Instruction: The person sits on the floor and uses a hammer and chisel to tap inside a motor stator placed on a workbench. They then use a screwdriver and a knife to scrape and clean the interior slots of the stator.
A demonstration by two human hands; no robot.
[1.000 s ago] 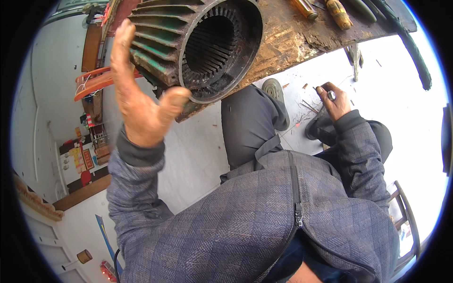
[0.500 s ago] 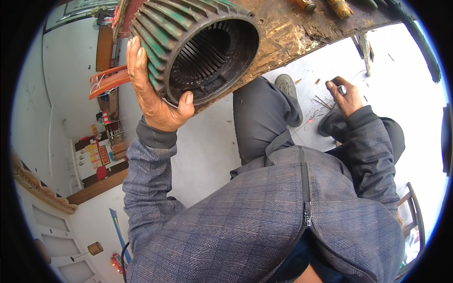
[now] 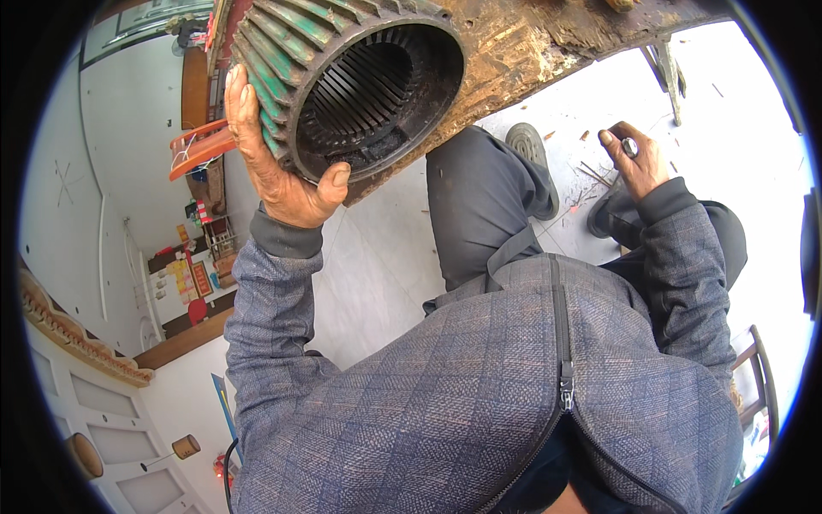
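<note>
My left hand point(image 3: 278, 176) grips the rim of the green ribbed motor housing point(image 3: 360, 81), fingers along its outer fins, thumb hooked over the open end. The housing lies on its side at the edge of the worn wooden counter point(image 3: 548, 38). My right hand point(image 3: 635, 158) hangs low near the floor point(image 3: 736, 111), pinching a small metal ring point(image 3: 630, 146) between its fingertips.

Green finned motor stator housing point(image 3: 360, 77), slotted bore empty, on worn bench.
</note>
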